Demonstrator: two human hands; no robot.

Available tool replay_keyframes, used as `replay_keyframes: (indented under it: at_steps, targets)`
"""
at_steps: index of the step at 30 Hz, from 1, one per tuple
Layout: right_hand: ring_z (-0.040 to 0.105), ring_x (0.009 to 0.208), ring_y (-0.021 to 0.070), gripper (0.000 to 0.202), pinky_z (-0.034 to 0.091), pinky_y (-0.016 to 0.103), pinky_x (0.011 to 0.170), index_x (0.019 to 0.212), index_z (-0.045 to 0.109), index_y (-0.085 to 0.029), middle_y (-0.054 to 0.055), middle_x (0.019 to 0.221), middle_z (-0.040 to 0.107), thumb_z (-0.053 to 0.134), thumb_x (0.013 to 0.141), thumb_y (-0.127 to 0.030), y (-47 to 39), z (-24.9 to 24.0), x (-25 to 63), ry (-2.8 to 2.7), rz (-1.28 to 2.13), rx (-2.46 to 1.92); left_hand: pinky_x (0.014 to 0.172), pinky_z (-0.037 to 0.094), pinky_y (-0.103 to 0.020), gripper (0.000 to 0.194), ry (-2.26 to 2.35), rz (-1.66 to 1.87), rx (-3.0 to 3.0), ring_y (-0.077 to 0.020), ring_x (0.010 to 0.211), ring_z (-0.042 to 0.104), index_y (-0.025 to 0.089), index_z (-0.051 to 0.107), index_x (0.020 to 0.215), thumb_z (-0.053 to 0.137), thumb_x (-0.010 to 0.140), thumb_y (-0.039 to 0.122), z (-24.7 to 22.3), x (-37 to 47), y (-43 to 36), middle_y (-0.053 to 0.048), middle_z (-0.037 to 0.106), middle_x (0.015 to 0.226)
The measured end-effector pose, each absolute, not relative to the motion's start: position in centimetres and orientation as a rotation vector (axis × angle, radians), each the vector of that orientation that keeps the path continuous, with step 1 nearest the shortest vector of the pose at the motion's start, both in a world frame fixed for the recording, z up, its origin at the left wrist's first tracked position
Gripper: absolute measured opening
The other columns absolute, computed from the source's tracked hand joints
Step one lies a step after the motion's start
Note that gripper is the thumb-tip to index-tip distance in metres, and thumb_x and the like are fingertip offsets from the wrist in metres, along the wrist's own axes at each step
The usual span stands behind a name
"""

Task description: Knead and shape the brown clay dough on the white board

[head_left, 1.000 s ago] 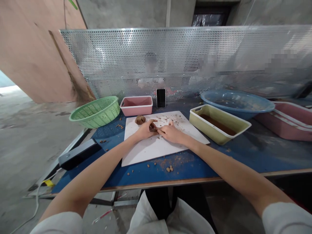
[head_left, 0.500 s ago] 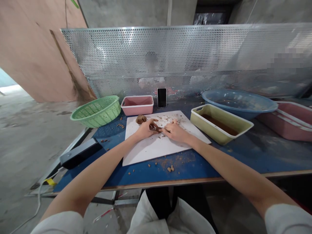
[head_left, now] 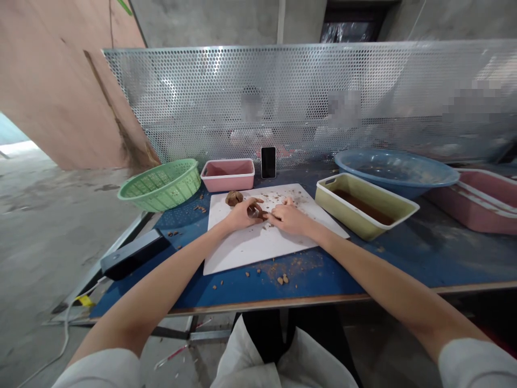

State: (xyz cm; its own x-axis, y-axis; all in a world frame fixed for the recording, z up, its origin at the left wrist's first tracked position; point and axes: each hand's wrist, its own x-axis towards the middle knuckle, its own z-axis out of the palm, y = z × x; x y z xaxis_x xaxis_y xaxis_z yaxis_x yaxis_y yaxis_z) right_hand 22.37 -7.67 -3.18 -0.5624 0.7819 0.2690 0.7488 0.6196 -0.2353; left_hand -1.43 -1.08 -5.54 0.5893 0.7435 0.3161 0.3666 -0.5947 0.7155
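Note:
My left hand rests on a white board, thumb and fingers curved around a small dark brown piece of clay. From the other side, my right hand has its fingers curled, with the fingertips pressed to the same piece. Much of the piece is hidden by the fingers. Just behind my left hand sits a larger brown lump of clay. Small crumbs of clay are scattered over the board's far half.
A green basket, a pink tub and an upright phone stand at the back. To the right are an olive tub of brown liquid, a blue basin and pink tubs. A dark box lies left.
Hardly anything differs. Both hands stay at the piece of clay, with only slight finger movement, and the view has shifted a little.

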Motion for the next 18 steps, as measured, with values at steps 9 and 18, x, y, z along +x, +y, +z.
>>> replay_keyframes:
  at_steps: [9, 18]
  targets:
    - [0.059, 0.08, 0.0215, 0.054, 0.029, 0.046, 0.1, 0.087, 0.073, -0.019, 0.009, 0.088, 0.075, 0.033, 0.117, -0.041, -8.1, -2.7, 22.4, -2.458, 0.173, -1.235, 0.081, 0.057, -0.034, 0.043, 1.108, 0.949, 2.236, -0.0214, 0.081, 0.071, 0.015, 0.077, 0.108, 0.055, 0.073, 0.006, -5.4, -1.9, -0.6, -0.007, 0.077, 0.087]
    - [0.07, 0.101, 0.0279, 0.047, 0.031, 0.045, 0.102, 0.143, 0.073, -0.023, 0.015, 0.114, 0.082, 0.052, 0.113, -0.051, -6.9, -3.8, 23.1, -2.417, 0.147, -1.311, 0.084, 0.058, -0.042, 0.047, 1.356, 0.615, 2.742, -0.0321, 0.087, 0.075, 0.014, 0.084, 0.122, 0.059, 0.082, 0.018, -3.3, -1.6, -3.2, -0.014, 0.083, 0.095]
